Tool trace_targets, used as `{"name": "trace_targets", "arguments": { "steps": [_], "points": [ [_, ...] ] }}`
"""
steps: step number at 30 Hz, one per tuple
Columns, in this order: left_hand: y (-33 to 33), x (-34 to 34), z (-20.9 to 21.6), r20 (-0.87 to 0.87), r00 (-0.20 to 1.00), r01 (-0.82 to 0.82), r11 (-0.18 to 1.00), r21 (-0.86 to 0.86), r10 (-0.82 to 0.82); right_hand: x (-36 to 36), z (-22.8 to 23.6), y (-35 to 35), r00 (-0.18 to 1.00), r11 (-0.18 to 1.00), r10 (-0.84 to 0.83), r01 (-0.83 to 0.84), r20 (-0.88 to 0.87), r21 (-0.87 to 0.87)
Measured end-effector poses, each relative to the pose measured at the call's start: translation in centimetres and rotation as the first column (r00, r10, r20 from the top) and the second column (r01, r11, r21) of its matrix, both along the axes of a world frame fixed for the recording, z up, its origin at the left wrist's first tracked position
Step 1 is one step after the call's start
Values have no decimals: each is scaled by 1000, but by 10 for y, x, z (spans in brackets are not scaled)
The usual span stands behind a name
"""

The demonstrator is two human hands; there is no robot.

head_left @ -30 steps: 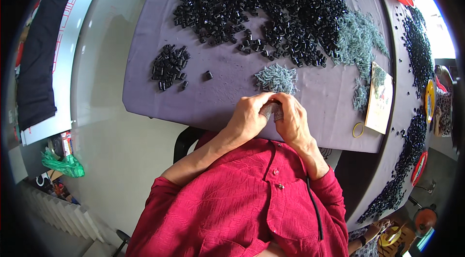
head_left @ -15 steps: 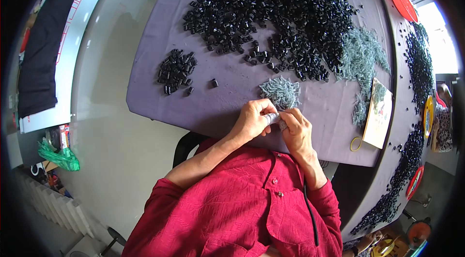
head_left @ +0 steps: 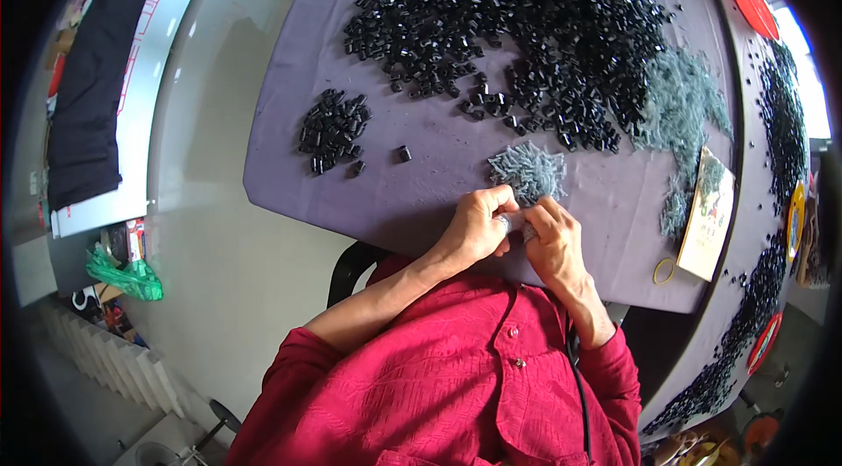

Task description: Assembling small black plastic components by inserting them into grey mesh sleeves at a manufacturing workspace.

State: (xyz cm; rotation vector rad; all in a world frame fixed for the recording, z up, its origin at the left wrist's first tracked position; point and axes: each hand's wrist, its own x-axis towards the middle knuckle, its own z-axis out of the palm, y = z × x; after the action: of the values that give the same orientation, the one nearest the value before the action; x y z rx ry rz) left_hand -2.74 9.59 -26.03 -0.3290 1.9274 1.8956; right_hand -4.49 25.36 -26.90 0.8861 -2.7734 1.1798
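Note:
My left hand (head_left: 476, 225) and my right hand (head_left: 557, 247) meet close to my body at the table's near edge. Fingertips on both sides are pinched around something small and pale grey, too hidden to name. Just beyond them lies a heap of small grey translucent pins (head_left: 529, 173). To the left sits a small cluster of short black cylinders (head_left: 333, 128), with a single black cylinder (head_left: 403, 153) apart from it. A far larger mound of the same black pieces (head_left: 526, 18) spreads across the back of the table.
Right of the mound is a bigger pile of translucent pins (head_left: 675, 106). A printed card (head_left: 707, 220) and a yellow ring (head_left: 664, 271) lie near the purple tablecloth's (head_left: 421, 189) right edge. Another table holds black pieces (head_left: 754, 299) and a red plate (head_left: 755, 5).
The whole view has shifted, so the table appears farther right. My hands stay together with fingers pinched, the pale item now less visible between them.

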Motion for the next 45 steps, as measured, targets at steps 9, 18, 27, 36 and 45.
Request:
{"name": "trace_targets", "arguments": {
  "steps": [9,18,27,36,45],
  "points": [
    [9,12,-7,-270,961,-1,977,-211,-57,10,-8,10,998,998,-54,55,-27,18],
    [-25,6,-3,-608,752,-275,718,-640,-254,7,4,28,963,950,-263,270,61,-159],
    [-108,-7,-13,-622,765,-457,539,-708,-168,-16,4,28,952,951,-303,304,-32,45],
    [-116,-5,-11,-529,845,-443,458,-771,-73,-19,0,26,973,958,-222,229,-61,172],
    [-91,-45,11,-610,775,-464,504,-728,-168,-25,4,31,971,963,-235,226,49,146]
  ]
}}
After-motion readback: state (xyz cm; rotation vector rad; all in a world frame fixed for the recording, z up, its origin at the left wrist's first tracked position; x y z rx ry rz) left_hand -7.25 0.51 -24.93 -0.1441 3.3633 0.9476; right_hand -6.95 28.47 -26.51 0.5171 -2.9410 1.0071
